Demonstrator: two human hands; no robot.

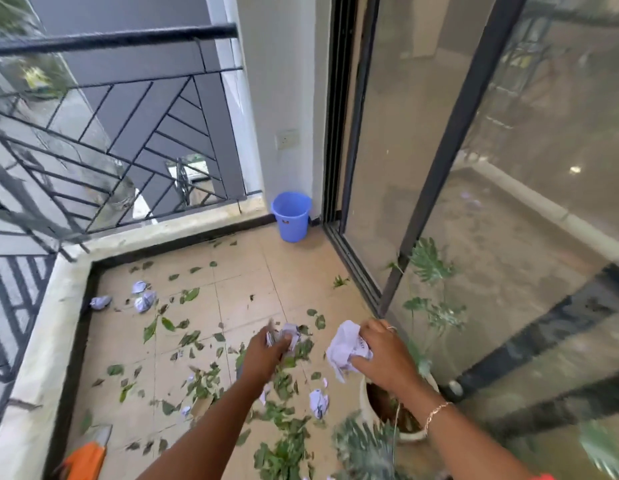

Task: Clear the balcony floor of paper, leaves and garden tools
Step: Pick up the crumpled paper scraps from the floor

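Plainly both hands are full. The left hand (266,346) has its fingers curled round a small wad (290,336) of paper, blurred at the edges. The right hand (384,355) grips a big wad (346,346) by its near side.

The relation that matters is to the bucket (291,214). It stands upright in the far corner, well apart from both hands and almost straight ahead of the left one. The right would have to reach ahead and across to its left, so I judge the left hand the nearer for a drop or toss.

More paper remains on the floor (238,299). A loose wad (318,403) lies between the hands and closer to the body, beside the pot (363,393). Three wads (144,301) lie far ahead-left of the left hand. Leaves (283,445) lie under both forearms, and an orange tool (84,459) sits far back-left.
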